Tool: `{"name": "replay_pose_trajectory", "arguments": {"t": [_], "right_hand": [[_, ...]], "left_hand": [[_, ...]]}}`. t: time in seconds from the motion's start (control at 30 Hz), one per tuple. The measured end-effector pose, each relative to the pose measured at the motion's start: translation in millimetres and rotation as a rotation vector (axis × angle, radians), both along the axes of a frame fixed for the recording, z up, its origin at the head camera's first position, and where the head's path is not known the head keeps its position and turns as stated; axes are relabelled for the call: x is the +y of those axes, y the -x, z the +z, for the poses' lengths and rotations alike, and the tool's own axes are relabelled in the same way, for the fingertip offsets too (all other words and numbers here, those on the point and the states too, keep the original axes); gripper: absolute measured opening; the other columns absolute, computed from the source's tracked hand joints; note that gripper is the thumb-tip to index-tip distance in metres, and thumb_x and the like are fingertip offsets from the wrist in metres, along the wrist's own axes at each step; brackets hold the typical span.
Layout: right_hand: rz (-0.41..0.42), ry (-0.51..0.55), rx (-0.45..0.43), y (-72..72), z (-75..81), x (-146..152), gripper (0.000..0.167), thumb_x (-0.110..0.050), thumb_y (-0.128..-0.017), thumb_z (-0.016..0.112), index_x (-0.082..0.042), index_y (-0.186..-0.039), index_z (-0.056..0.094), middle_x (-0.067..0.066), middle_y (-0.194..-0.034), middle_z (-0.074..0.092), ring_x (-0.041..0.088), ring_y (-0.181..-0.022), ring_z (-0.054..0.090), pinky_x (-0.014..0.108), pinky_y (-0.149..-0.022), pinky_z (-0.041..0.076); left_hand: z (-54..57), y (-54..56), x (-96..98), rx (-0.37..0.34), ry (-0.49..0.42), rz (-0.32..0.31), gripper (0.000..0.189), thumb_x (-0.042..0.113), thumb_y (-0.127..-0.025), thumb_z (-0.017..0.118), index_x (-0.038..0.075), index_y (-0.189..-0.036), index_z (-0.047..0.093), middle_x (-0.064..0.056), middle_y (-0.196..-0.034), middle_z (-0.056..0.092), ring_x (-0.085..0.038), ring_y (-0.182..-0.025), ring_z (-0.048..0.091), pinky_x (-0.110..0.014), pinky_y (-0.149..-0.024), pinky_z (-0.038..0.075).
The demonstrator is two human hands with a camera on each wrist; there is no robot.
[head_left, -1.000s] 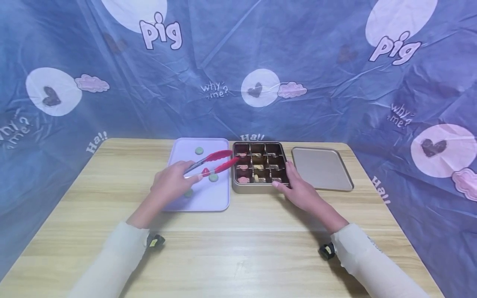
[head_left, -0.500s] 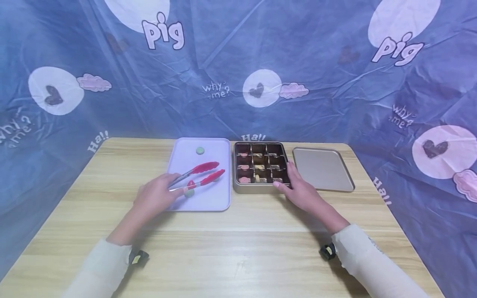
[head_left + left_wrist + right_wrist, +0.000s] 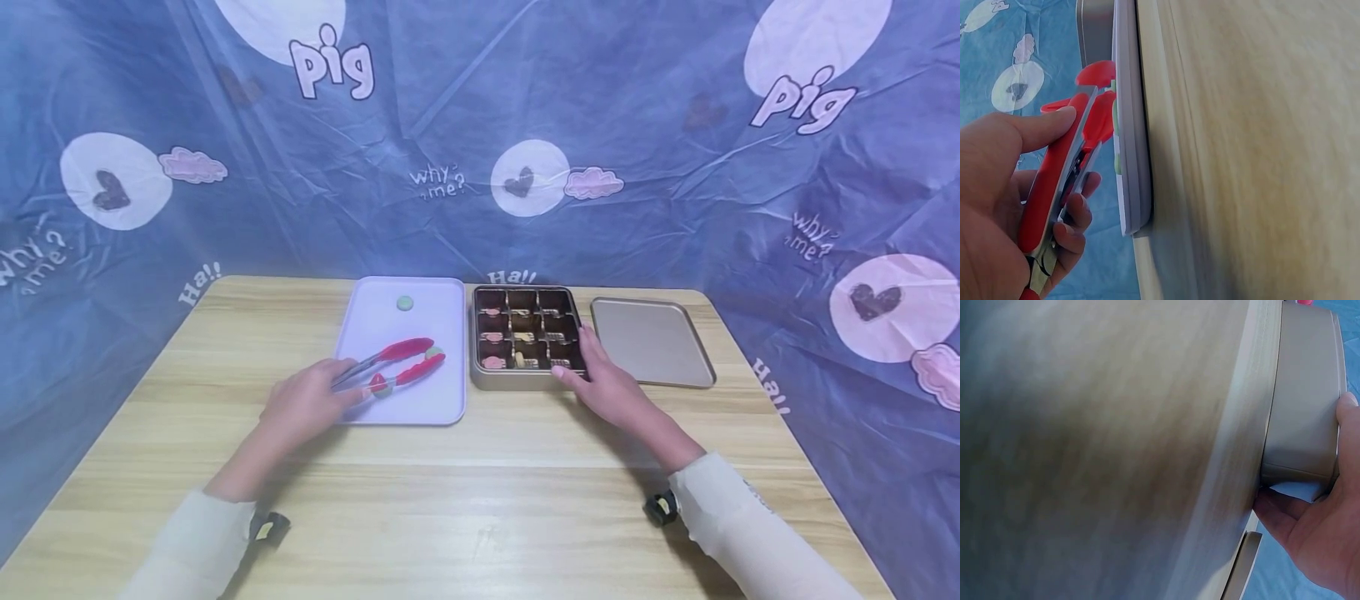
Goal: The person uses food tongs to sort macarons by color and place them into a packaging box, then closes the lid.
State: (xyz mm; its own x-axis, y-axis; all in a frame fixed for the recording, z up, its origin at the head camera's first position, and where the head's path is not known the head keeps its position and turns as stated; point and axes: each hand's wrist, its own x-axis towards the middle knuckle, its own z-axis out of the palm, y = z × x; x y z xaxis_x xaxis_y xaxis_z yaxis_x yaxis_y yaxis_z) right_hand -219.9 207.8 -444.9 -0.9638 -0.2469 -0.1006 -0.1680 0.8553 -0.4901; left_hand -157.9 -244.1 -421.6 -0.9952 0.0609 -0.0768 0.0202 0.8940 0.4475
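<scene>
Left hand [image 3: 307, 404] grasps the red-tipped tongs [image 3: 408, 348], spread low over the lavender tray [image 3: 435, 292], and there's a green disc [image 3: 433, 352] right between the tips! | right hand [image 3: 607, 387] clasps the compartmented tin [image 3: 517, 381] at its near right corner | pink pieces [image 3: 492, 363] sit in its left column | lid [image 3: 652, 342] lies just beyond, to the right

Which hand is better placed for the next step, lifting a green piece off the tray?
Probably the left. The left hand holds the red-tipped tongs over the lilac tray, with a green piece between their tips in the head view. The right hand grips the divided box beside the tray.
</scene>
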Motion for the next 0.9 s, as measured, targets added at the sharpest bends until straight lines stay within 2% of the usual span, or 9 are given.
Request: {"name": "replay_pose_trajectory", "arguments": {"t": [0.43,0.9], "right_hand": [[-0.002,0.003,-0.007,-0.3,1.9,0.2,0.098,-0.072,-0.096,0.041,-0.021,-0.162,-0.011,-0.002,-0.169,-0.014,0.049,-0.148,0.025,0.069,-0.113,0.028],[0.004,-0.001,-0.007,-0.1,3.5,0.9,0.098,-0.071,-0.097,0.041,-0.02,-0.162,-0.011,0.003,-0.17,-0.011,0.051,-0.145,0.029,0.069,-0.111,0.03]], "left_hand": [[0.9,-2.4,-2.0,0.016,0.027,-0.007,0.065,0.049,-0.091,0.067,0.013,-0.145,0.056,-0.016,-0.143,0.059,-0.044,-0.13,0.055,-0.07,-0.098,0.041],[-0.6,-4.6,-3.6,0.024,0.022,0.001,0.065,0.048,-0.091,0.067,0.014,-0.145,0.055,-0.016,-0.142,0.06,-0.043,-0.127,0.057,-0.069,-0.097,0.041]]}}
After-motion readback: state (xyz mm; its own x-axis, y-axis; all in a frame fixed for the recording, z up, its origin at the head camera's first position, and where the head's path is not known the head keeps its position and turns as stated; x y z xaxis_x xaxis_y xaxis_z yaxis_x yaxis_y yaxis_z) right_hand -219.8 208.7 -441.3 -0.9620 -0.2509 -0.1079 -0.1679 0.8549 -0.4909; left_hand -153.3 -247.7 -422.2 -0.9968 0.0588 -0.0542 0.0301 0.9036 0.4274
